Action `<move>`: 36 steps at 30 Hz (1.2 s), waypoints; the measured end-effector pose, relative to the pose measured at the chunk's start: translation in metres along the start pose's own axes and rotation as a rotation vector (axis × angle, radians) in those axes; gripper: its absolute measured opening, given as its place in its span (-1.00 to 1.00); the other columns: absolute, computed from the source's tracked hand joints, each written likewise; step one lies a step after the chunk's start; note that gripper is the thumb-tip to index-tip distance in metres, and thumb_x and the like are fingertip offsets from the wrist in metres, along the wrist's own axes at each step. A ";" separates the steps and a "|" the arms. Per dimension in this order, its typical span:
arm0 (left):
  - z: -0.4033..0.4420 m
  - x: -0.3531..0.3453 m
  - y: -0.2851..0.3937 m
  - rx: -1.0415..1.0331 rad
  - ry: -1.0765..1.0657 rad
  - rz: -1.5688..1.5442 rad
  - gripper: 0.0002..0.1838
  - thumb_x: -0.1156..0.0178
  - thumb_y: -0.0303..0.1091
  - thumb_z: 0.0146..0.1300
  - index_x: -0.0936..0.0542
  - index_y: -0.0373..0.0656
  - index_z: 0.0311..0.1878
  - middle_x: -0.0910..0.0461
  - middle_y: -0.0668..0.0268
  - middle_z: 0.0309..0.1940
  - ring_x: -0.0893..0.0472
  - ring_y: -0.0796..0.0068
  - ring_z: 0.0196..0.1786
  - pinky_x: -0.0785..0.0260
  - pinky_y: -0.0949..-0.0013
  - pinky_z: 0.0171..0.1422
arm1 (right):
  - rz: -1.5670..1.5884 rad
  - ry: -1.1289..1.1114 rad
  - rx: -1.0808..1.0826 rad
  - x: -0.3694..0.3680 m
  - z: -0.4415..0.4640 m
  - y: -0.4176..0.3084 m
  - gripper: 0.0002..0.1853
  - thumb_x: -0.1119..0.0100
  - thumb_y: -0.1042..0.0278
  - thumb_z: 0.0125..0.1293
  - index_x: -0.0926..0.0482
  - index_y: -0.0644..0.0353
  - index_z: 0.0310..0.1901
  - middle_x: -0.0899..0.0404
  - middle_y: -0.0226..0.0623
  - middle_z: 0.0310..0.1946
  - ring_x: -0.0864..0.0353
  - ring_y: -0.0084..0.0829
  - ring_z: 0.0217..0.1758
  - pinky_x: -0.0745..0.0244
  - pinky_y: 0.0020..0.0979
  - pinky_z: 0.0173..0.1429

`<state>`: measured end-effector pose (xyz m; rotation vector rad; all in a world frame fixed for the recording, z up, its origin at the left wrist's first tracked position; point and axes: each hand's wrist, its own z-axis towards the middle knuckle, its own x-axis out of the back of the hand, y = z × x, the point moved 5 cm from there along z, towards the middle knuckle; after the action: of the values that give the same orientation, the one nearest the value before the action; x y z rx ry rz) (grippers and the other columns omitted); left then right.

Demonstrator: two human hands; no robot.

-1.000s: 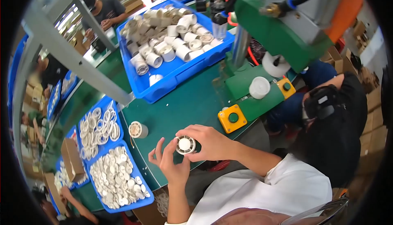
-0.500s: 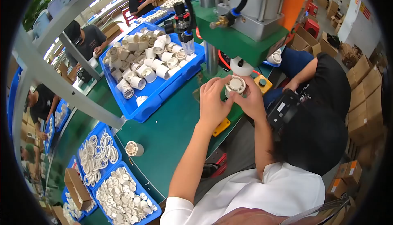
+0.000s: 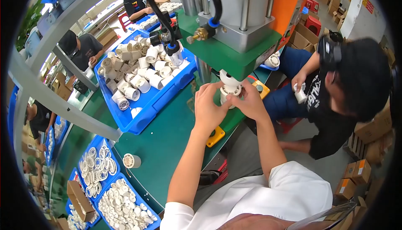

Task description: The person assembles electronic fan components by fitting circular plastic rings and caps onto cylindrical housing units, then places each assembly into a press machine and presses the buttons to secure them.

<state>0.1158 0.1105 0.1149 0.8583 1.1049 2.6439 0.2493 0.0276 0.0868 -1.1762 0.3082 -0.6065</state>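
Under the round white head (image 3: pixel 230 78) of the green press (image 3: pixel 234 56), a white slotted cylinder (image 3: pixel 230 92) stands upright between my two hands. My left hand (image 3: pixel 210 105) closes on its left side, and my right hand (image 3: pixel 250 103) grips its right side, thumbs at the front. The cylinder's top is close beneath the press head; whether they touch cannot be made out. Its lower end is partly hidden by my fingers. Another white cylinder (image 3: pixel 132 161) lies on the green table (image 3: pixel 163 156) to the left.
A big blue bin (image 3: pixel 144 123) holds white cylinders. Blue trays (image 3: pixel 121 179) of white rings and discs sit at the lower left. Yellow button boxes (image 3: pixel 215 136) flank the press base. A person in black (image 3: pixel 335 92) sits at the right, holding a white part. A grey frame post (image 3: pixel 75 115) crosses the left.
Both hands have carried the cylinder from the table's front to beneath the press head. The seated person at the right has raised their head and now shows a white part in hand.
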 end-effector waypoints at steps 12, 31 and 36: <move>-0.012 -0.002 0.025 -0.149 0.124 0.264 -0.48 -0.56 -0.34 0.04 -0.62 -0.15 0.10 -0.61 0.06 0.11 -0.54 -0.07 0.26 -0.27 0.05 0.41 | -0.036 -0.030 0.137 -0.002 0.005 0.005 -0.43 -0.47 0.27 0.16 -0.55 0.22 0.20 -0.61 -0.22 0.07 -0.59 -0.36 0.10 -0.50 -0.28 0.14; -0.138 0.009 0.007 -0.204 0.197 0.386 -0.65 -0.56 -0.46 0.07 -0.65 -0.21 -0.08 -0.62 0.10 -0.05 -0.65 -0.03 0.11 -0.54 0.05 0.20 | -0.631 0.359 0.485 0.072 -0.040 0.054 -0.82 -0.17 0.46 0.27 -0.69 0.12 -0.12 -0.53 -0.17 -0.09 -0.49 -0.09 0.07 -0.32 -0.11 0.20; -0.140 0.010 0.008 -0.104 0.219 0.331 -0.67 -0.55 -0.47 0.11 -0.68 -0.19 -0.06 -0.57 0.05 0.06 -0.66 -0.03 0.06 -0.59 0.10 0.12 | -0.613 0.460 0.513 0.065 -0.041 0.055 -0.77 -0.15 0.49 0.24 -0.71 0.08 -0.10 -0.50 -0.14 0.01 -0.47 -0.11 0.10 -0.28 -0.12 0.25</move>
<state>0.0299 0.0230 0.0456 0.8074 0.9251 3.1005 0.2958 -0.0285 0.0263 -0.6073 0.1548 -1.4102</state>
